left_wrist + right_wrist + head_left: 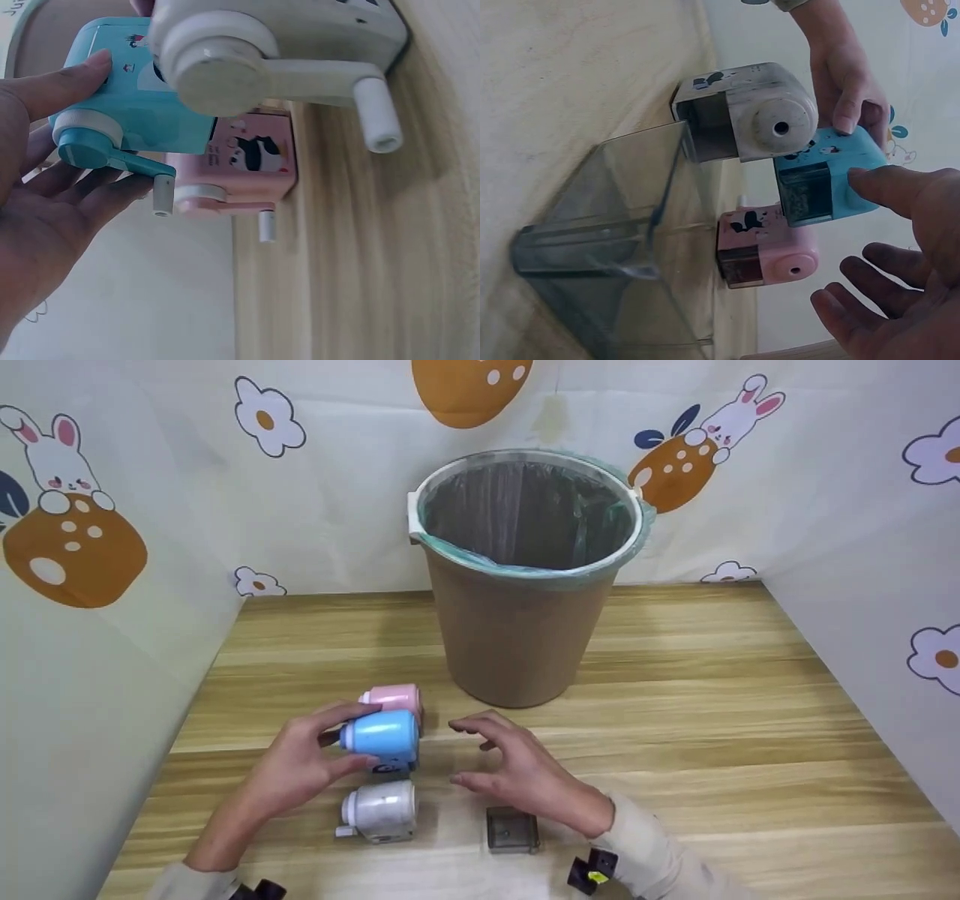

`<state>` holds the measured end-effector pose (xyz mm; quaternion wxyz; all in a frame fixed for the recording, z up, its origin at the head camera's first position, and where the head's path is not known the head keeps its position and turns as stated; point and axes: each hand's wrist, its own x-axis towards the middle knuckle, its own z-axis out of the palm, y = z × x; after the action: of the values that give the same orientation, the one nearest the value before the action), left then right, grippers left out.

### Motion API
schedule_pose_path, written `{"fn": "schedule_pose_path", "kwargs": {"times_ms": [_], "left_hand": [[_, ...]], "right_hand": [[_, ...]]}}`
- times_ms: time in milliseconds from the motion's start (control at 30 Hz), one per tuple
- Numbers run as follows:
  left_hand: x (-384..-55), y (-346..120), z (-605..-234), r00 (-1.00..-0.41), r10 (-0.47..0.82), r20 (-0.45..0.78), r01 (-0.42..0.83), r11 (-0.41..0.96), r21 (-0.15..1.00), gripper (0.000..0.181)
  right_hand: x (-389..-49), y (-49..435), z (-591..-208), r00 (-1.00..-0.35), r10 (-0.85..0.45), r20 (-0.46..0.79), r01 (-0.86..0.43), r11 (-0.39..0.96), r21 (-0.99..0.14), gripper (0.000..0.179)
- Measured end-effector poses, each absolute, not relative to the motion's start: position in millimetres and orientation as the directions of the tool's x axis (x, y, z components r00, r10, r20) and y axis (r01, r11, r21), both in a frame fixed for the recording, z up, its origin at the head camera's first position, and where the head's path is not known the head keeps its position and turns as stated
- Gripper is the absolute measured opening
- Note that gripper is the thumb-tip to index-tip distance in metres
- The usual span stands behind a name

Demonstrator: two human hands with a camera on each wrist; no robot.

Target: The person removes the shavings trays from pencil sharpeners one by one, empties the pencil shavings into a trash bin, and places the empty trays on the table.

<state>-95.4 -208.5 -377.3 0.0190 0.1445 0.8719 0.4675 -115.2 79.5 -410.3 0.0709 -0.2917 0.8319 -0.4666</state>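
Note:
My left hand (300,761) grips a blue crank pencil sharpener (384,735), thumb and fingers on opposite sides, lifted above the table. In the right wrist view its dark see-through drawer (808,196) sits in its front. My right hand (521,769) is held out to the right of it, fingers spread with nothing between them. A whitish pencil sharpener (384,810) stands nearer me, its crank pointing left and a dark recess in its front. Behind the blue one, a pink pencil sharpener (396,697) is partly hidden. A smoky clear drawer (512,831) lies beneath my right wrist.
A brown bin (517,637) lined with a thin green bag stands at the back middle of the wooden table (712,720). Patterned cloth walls (337,510) enclose the back and both sides.

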Motion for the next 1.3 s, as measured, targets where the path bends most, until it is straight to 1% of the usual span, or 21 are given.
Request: {"fn": "schedule_pose_path", "kwargs": {"times_ms": [233,333,467,667,867,1100,1300], "left_hand": [[-87.6,-200.3,-355.8,-0.950,0.278,0.141,0.280,0.565,0.776,0.060],[-82.7,-195.8,-348.5,-0.935,0.305,0.183,0.329,0.550,0.767,0.059],[-75.8,-188.4,-341.4,-0.912,0.327,0.247,0.393,0.529,0.752,0.056],[-67.3,-178.6,-331.8,-0.899,0.331,0.287,0.429,0.531,0.731,0.055],[-61.1,-174.7,-326.7,-0.880,0.348,0.322,0.465,0.506,0.726,0.054],[-56.6,-172.9,-325.7,-0.838,0.368,0.403,0.541,0.465,0.701,0.058],[-54.4,-172.0,-327.6,-0.833,0.359,0.421,0.553,0.496,0.670,0.058]], "right_hand": [[-115.3,74.0,-400.4,-0.812,-0.565,0.145,-0.413,0.380,-0.828,0.064],[-114.1,73.6,-397.4,-0.806,-0.571,0.154,-0.417,0.364,-0.832,0.065],[-112.8,73.8,-396.0,-0.792,-0.581,0.187,-0.438,0.327,-0.837,0.066],[-109.1,72.9,-393.2,-0.773,-0.589,0.234,-0.471,0.287,-0.834,0.067],[-105.3,72.1,-390.2,-0.770,-0.582,0.262,-0.475,0.249,-0.844,0.065],[-99.4,70.4,-387.3,-0.766,-0.560,0.316,-0.497,0.204,-0.843,0.061],[-96.0,70.2,-389.5,-0.759,-0.535,0.371,-0.510,0.134,-0.850,0.056]]}}
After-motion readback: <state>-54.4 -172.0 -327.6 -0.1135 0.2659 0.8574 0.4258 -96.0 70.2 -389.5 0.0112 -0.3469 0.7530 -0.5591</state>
